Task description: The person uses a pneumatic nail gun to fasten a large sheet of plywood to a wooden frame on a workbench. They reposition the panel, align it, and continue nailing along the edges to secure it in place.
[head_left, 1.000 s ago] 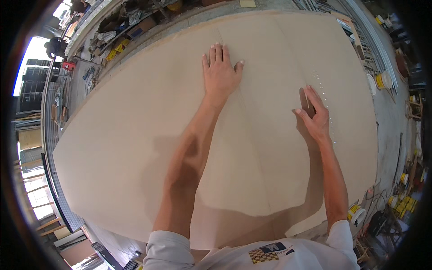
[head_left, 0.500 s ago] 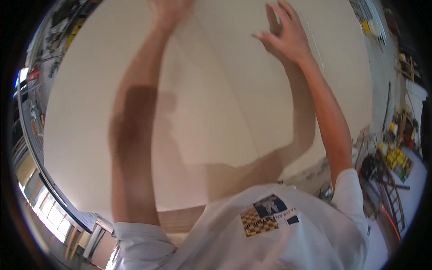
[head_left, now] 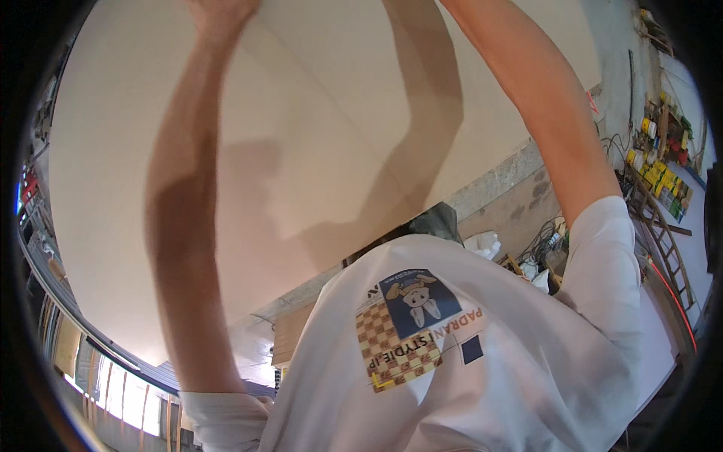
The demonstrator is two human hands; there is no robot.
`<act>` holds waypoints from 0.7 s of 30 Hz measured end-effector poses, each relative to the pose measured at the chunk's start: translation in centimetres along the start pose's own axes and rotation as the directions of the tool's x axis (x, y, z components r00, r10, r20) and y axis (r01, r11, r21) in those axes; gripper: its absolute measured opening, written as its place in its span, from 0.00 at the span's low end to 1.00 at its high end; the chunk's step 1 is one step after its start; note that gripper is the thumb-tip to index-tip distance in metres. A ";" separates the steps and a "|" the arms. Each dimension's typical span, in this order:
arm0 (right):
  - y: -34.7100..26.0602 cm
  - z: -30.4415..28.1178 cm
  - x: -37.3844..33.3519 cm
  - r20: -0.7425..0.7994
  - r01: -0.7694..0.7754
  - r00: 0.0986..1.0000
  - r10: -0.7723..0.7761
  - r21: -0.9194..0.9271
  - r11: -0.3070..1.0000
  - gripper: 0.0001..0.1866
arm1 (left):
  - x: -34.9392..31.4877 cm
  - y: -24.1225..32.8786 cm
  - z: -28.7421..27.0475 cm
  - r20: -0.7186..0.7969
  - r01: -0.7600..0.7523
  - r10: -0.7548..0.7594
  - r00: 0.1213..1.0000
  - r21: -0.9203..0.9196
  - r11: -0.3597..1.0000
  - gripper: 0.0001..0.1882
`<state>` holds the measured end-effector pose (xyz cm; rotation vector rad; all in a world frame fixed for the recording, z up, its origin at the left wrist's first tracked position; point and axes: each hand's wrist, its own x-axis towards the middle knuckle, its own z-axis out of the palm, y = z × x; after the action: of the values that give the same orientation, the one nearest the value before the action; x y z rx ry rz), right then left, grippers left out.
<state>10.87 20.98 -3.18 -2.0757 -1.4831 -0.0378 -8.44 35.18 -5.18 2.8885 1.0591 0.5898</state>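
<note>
A large, flat, pale cream board fills most of the view in front of me, with a thin line running slantwise across its face. My left arm stretches up over it, and only the back part of my left hand shows at the top edge. The fingers are cut off, so their pose and any hold are hidden. My right forearm reaches over the board's right part and leaves the picture at the top; my right hand is out of view. Shadows of my arms and upper body fall on the board.
At the right, a wooden ladder lies near several yellow containers. Tangled cables and a crumpled white bag are beyond the board's lower right edge. Bright windows show at the lower left.
My left hand has shifted left and up toward the edge. My right hand, earlier visible with fingers apart over the board, has moved up out of the picture. More floor shows below the board.
</note>
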 end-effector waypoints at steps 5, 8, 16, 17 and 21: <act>-1.6 -0.3 0.6 -0.009 0.038 0.999 -0.038 -0.014 0.999 0.44 | -4.2 2.3 -3.5 0.011 -0.038 0.038 0.999 -0.011 0.999 0.48; -3.7 -1.1 0.3 0.012 -0.027 1.000 0.028 -0.086 0.996 0.42 | -4.5 2.8 -4.6 0.083 0.004 0.000 0.997 -0.044 0.999 0.46; -10.6 -1.3 -7.7 -0.053 -0.065 0.997 0.052 -0.292 0.954 0.30 | -4.4 1.5 -5.4 0.044 -0.030 0.030 0.999 0.000 1.000 0.37; -12.7 -1.9 -10.1 0.030 -0.072 0.996 0.083 -0.261 0.963 0.31 | -4.6 1.7 -5.9 0.080 -0.006 0.007 0.997 -0.010 1.000 0.36; -20.6 -5.9 -19.3 0.382 -0.004 0.923 0.047 -0.113 0.994 0.38 | -3.9 1.8 -7.2 0.124 0.028 -0.022 0.992 -0.050 0.998 0.36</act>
<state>-12.71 6.03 4.02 -2.2857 -1.7130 0.3246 -12.56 30.46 0.40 2.8208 1.0453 0.4251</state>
